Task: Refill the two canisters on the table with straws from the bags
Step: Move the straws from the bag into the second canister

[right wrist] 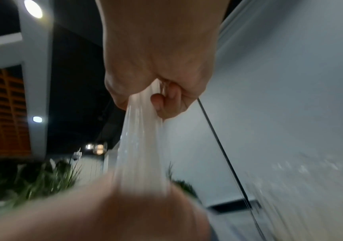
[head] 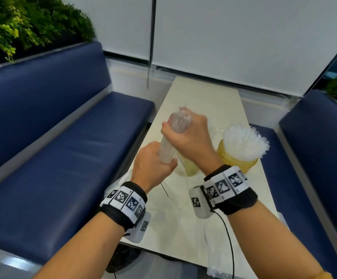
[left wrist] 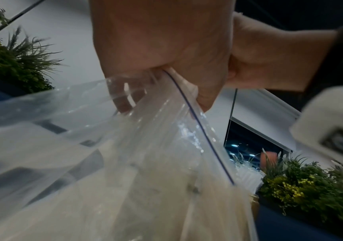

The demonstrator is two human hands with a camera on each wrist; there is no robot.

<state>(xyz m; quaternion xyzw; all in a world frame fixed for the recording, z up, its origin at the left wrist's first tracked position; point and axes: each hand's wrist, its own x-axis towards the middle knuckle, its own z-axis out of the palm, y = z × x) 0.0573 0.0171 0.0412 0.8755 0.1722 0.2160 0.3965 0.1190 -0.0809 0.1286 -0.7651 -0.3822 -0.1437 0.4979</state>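
A bundle of clear straws (head: 178, 121) stands tilted above the table's middle. My right hand (head: 185, 135) grips its upper part, with the straws (right wrist: 144, 138) running down out of the fist (right wrist: 160, 73). Lower down, my left hand (head: 153, 166) grips the bundle together with the mouth of a clear zip bag (left wrist: 104, 146), which hangs from that fist (left wrist: 166, 57). A yellow canister (head: 238, 160) on the right is packed with straws (head: 244, 141). A second yellowish canister (head: 189, 168) sits just below the hands, mostly hidden by them.
The narrow cream table (head: 203, 97) runs between two blue benches (head: 63, 158) (head: 314, 148). Crumpled clear plastic (head: 218, 258) lies at the near right edge of the table. Plants (head: 22, 23) top the left bench back, and a blind cord (head: 148, 67) hangs at the far end.
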